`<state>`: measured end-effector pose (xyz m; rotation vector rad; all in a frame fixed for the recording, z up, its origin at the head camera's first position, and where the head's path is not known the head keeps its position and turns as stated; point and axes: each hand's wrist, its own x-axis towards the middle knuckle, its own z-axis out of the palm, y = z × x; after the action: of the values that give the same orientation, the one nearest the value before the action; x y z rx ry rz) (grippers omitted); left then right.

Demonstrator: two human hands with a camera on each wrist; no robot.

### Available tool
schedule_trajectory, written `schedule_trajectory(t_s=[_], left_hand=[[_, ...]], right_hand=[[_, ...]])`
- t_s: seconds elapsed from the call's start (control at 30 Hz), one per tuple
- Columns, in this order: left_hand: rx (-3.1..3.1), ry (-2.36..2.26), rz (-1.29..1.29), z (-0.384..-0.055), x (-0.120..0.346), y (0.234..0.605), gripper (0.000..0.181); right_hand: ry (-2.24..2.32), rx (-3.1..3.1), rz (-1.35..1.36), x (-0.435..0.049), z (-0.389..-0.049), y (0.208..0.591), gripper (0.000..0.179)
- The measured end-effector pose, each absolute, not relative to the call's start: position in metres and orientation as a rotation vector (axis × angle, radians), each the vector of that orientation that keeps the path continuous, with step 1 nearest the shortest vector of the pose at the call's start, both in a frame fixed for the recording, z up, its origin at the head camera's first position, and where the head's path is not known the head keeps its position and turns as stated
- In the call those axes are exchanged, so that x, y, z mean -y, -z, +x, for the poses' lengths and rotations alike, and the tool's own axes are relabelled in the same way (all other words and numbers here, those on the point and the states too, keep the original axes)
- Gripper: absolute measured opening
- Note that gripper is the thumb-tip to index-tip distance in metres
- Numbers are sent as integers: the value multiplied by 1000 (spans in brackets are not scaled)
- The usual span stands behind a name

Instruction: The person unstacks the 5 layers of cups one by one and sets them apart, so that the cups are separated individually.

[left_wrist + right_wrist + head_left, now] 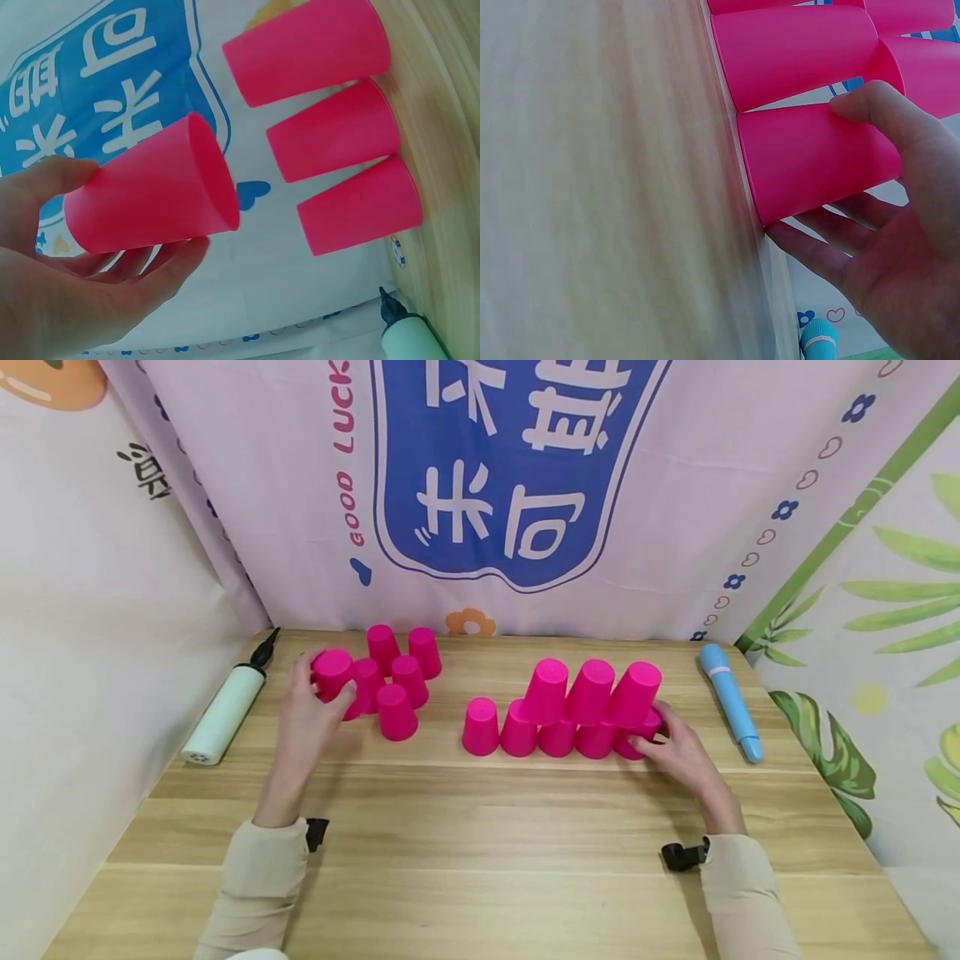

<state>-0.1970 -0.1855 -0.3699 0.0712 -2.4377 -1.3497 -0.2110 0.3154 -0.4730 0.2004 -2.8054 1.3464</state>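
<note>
My left hand (306,717) grips a pink plastic cup (154,195) by its sides, thumb on one side and fingers on the other. That cup is upside down and held off the table, with several more inverted pink cups (396,713) grouped beside it. At the right, inverted cups form a two-level stack: three upper cups (594,692) sit over a bottom row of several, whose left-end cup (481,727) has none on it. My right hand (684,753) holds the bottom row's right-end cup (817,161) between thumb and fingers.
A pale green hand pump (228,712) with a black nozzle lies at the table's left. Along the right side rests a blue stick-shaped object (731,702). Behind the wooden table (480,852) hangs a printed cloth (300,585).
</note>
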Motion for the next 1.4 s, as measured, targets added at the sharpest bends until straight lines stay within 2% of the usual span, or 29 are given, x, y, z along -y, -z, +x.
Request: schedule_trajectory(t_s=[0.47,0.8,1.4], left_hand=[[2714,1267,118,-214,200,395,66],[2824,1237,63,-226,201,418,64],[2821,1330,30,-230,209,436,62]], right_hand=[[-1337,2809,188,-316,-211,474,71],[-1331,2812,185,-316,-212,475,71],[-1327,2814,192,-317,-212,475,71]])
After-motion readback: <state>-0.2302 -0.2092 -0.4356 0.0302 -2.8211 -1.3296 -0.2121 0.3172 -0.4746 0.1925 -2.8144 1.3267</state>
